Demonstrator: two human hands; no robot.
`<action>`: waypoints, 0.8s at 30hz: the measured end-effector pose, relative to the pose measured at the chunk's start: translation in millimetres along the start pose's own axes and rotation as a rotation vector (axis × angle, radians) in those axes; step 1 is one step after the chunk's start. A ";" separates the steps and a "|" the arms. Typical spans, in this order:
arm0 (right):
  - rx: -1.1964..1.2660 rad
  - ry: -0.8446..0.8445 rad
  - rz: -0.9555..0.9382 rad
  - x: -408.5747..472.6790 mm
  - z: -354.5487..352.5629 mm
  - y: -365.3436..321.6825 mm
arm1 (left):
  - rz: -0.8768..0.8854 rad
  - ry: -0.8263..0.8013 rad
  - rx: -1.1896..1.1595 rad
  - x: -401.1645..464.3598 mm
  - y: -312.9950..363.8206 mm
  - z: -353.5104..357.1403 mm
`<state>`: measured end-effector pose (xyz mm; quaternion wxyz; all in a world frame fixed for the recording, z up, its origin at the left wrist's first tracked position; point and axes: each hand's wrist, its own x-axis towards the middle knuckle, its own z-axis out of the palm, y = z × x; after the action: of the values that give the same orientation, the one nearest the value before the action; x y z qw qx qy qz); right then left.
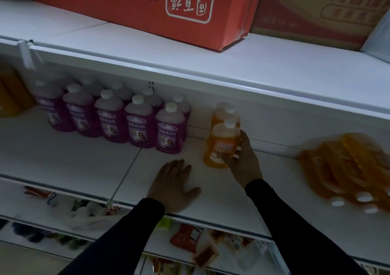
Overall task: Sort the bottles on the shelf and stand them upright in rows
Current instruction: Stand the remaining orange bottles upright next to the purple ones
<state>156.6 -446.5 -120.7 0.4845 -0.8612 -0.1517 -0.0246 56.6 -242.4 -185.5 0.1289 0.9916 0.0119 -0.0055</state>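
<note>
Bottles of two colours share the white metal shelf (63,160). Purple plastic bottles with white caps (118,118) already stand upright in neat rows at the left rear. Just right of them, apart from the purple group, two orange plastic bottles with white caps stand one behind the other: the front orange bottle (221,146) upright near the shelf's middle, the rear orange bottle (224,111) close to the back wall. The right hand (242,160) grips the front one, thumb and fingers curled round its side and label. The left hand (174,185) lies flat on the shelf board, fingers spread and holding nothing. Far to the right, a heap of orange bottles lying on their sides (348,169) waits, blurred.

The step in hand seems to be seating this bottle to start an orange row. Next, the hand would need to let go without tipping it, then reach right for one from the heap and stand it beside the pair.
</note>
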 end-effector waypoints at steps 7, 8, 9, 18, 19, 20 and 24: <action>-0.001 0.023 0.001 11.2 4.8 1.6 | 0.011 0.050 0.004 -0.2 -0.4 1.0; -0.005 0.027 0.007 11.3 5.7 2.8 | 0.013 0.052 0.007 0.0 -0.5 1.4; -0.006 0.031 0.011 11.1 6.6 3.5 | 0.014 0.050 0.007 0.2 -0.7 1.7; -0.095 0.015 0.070 -2.5 -10.3 6.2 | 0.009 0.037 0.022 0.1 -0.3 -0.2; -0.132 0.030 0.076 -7.3 -18.4 10.2 | 0.006 0.028 0.017 0.0 0.7 -1.0; -0.170 0.060 0.067 -12.2 -28.4 15.3 | 0.003 0.020 0.008 -0.3 2.9 -2.3; -0.315 0.215 -0.002 -30.1 -80.4 32.0 | 0.099 0.004 -0.057 9.2 36.0 -14.0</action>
<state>145.5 -536.8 -110.2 0.3569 -0.9187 -0.0942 -0.1405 66.8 -273.5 -162.9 0.1573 0.9869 -0.0368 0.0031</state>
